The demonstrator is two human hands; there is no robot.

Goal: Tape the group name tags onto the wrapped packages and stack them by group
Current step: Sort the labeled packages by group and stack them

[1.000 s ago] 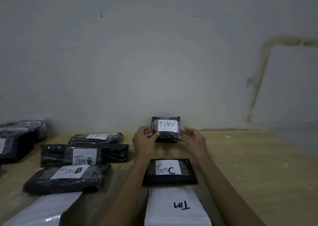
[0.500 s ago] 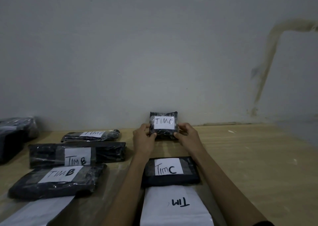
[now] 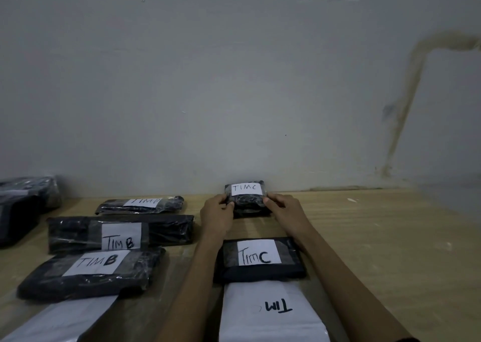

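- Two hands on one parcel: my left hand (image 3: pixel 217 211) and right hand (image 3: pixel 282 207) pinch the small wrapped package (image 3: pixel 247 202) by its short sides, thumbs on top and fingers curled round it. This is at the centre of the frame, at the foot of the wall (image 3: pixel 234 94).
- Its white tag (image 3: pixel 243 189), reading "TIM C", is already fixed on the upper face. I cannot tell whether the package rests on the table (image 3: pixel 390 237) or hangs just above it.
- Just below it in the frame, between my forearms, lies a flat dark package (image 3: pixel 260 271), also tagged "TIM C". The two sit apart, so I judge group C tagged but not yet stacked.
- At left centre, three tagged packages lie one behind another. The front package (image 3: pixel 125 276) and the middle package (image 3: pixel 169 229) both read "TIM B". The last letter on the rear package (image 3: pixel 171 203) is too foreshortened to read. They lie in a row, not a stack.
- At bottom centre, a white package (image 3: pixel 260 323) shows "TIM" upside down, with no group letter that I can make out. A second white package (image 3: pixel 59 321) at lower left shows no tag.
- At the far left edge sit more dark bundles (image 3: pixel 20 211), with no readable tags.
- My reckoning: the tagging is well along, and most of the stacking is left.
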